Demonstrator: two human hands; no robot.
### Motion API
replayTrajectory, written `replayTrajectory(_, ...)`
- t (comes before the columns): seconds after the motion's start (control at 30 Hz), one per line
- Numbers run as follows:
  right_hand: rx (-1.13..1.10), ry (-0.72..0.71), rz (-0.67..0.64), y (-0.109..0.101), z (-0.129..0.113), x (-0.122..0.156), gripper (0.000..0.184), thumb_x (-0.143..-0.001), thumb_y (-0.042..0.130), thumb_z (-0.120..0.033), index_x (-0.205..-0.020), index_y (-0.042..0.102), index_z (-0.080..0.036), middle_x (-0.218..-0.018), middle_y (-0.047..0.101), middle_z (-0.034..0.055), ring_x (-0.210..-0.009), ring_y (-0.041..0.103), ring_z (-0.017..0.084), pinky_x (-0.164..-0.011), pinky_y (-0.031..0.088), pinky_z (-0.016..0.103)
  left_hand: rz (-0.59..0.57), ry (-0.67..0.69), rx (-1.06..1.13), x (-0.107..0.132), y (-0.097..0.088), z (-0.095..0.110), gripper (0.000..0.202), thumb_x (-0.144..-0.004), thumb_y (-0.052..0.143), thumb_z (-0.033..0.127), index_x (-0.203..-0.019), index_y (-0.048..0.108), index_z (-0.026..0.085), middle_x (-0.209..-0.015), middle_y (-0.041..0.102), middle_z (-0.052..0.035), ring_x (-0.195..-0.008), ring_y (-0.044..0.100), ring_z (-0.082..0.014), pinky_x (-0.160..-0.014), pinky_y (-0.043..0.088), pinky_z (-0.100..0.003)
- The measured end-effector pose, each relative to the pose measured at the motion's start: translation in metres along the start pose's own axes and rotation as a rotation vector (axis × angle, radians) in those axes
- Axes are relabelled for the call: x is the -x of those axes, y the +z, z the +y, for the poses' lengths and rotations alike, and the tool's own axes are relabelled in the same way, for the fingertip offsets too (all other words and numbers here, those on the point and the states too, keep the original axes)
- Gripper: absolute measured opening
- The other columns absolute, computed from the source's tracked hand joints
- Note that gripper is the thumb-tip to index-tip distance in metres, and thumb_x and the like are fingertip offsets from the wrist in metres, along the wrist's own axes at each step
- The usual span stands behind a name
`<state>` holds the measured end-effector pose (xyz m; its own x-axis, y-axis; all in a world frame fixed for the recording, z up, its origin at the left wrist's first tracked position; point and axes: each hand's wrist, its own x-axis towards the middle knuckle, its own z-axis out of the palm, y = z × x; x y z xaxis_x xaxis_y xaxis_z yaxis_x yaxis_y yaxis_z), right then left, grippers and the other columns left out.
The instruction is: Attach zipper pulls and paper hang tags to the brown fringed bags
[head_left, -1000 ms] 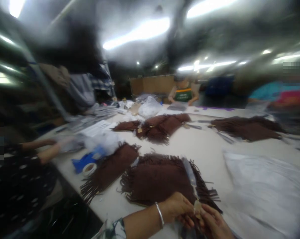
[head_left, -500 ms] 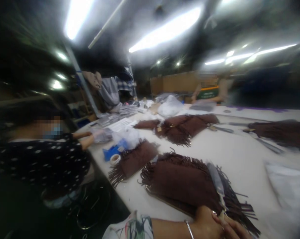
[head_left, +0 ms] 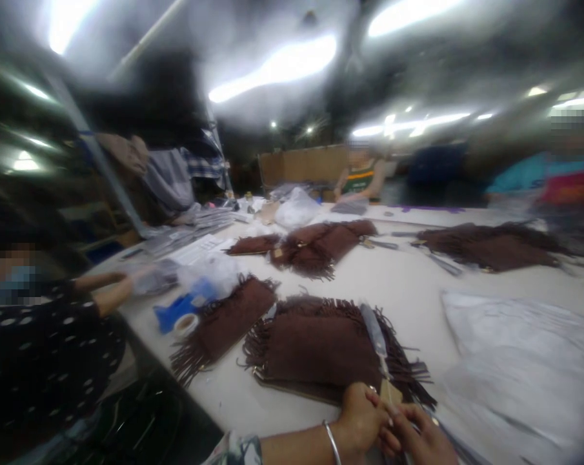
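Note:
A dark brown suede-like bag with fringe (head_left: 321, 342) lies flat in front of me on the white table. Across its right side rests a grey strap end in clear wrap (head_left: 375, 330), with a thin pale cord running down from it. At the bag's near right corner, a small tan hang tag (head_left: 391, 392) sits between my hands. My left hand (head_left: 362, 416), with a silver bangle at the wrist, is closed on the tag's lower edge. Fingers bent, my right hand (head_left: 420, 436) pinches the tag and cord from the other side. Fingertips overlap and partly hide the grip.
Another fringed brown bag (head_left: 236, 320) lies to the left, near a blue tape dispenser (head_left: 182, 310). More brown bags (head_left: 321, 244) lie further back, others (head_left: 495, 245) at right. White plastic bags (head_left: 524, 349) spread at right. Co-workers sit at left (head_left: 44, 349), back and far right.
My view has swung right, so the table's contents sit further left. The tan tag shows more clearly between my hands, which stay together at the bag's corner.

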<state>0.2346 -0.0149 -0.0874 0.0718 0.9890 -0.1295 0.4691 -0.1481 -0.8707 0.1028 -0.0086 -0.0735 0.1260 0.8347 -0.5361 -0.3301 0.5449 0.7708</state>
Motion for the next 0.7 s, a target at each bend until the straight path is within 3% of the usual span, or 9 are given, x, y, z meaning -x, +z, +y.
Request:
replayTrajectory(0.07,-0.009,-0.009,0.045,-0.001,-0.010,0.007,0.039,-0.071,0.054,-0.060,-0.077,0.064,-0.022,-0.077,0.073,0.0056,-0.076,0.069,0.028,-0.066,0.052,0.034,0.089,0.018,-0.048,0.009,0.000,0.008,0.037,-0.062,0.071,0.017,-0.087,0.043,0.017,-0.048,0.058,0.0001,-0.035,0.053,-0.0156,-0.034,0.042,-0.023)
replayTrajectory(0.23,-0.130,-0.056,0.080,0.000,-0.029,0.016,0.029,-0.073,0.051,-0.042,-0.091,0.061,-0.021,-0.085,0.072,0.0060,-0.073,0.070,0.023,-0.063,0.054,0.032,0.068,0.022,-0.071,0.016,-0.004,0.017,0.031,-0.067,0.071,0.029,-0.083,0.047,0.017,-0.060,0.064,-0.0032,-0.044,0.058,-0.0133,-0.042,0.045,-0.021)
replayTrajectory(0.37,-0.166,-0.082,0.041,-0.001,-0.028,0.018,0.027,-0.073,0.045,-0.031,-0.095,0.058,-0.021,-0.084,0.071,0.0049,-0.072,0.070,0.021,-0.063,0.054,0.030,0.087,0.045,-0.102,0.019,-0.007,0.018,0.033,-0.067,0.070,0.037,-0.081,0.048,0.017,-0.059,0.064,-0.0030,-0.043,0.058,-0.0141,-0.041,0.043,-0.021)
replayTrajectory(0.5,-0.177,-0.080,0.057,-0.007,-0.019,0.014,0.028,-0.079,0.039,-0.030,-0.101,0.054,-0.021,-0.087,0.069,0.0051,-0.069,0.070,0.019,-0.063,0.055,0.030,0.147,0.163,-0.154,0.021,-0.015,0.027,0.032,-0.066,0.069,0.038,-0.079,0.048,0.018,-0.055,0.061,0.0003,-0.038,0.054,-0.0129,-0.039,0.038,-0.020)
replayTrajectory(0.6,-0.029,-0.103,0.105,-0.014,-0.015,0.007,0.027,-0.081,0.039,-0.029,-0.102,0.055,-0.021,-0.092,0.070,0.0057,-0.078,0.069,0.020,-0.070,0.053,0.032,0.099,0.185,-0.191,0.023,-0.030,0.039,0.024,-0.067,0.063,0.033,-0.079,0.049,0.017,-0.056,0.063,-0.0010,-0.036,0.048,-0.0090,-0.039,0.035,-0.019)
replayTrajectory(0.7,0.170,-0.134,0.145,-0.022,-0.015,0.000,0.026,-0.083,0.041,-0.030,-0.102,0.057,-0.022,-0.098,0.070,0.0058,-0.093,0.067,0.023,-0.080,0.050,0.035,-0.054,0.154,-0.314,0.030,-0.054,0.055,0.019,-0.068,0.057,0.027,-0.082,0.051,0.016,-0.061,0.067,-0.0034,-0.034,0.042,-0.0064,-0.037,0.030,-0.017)
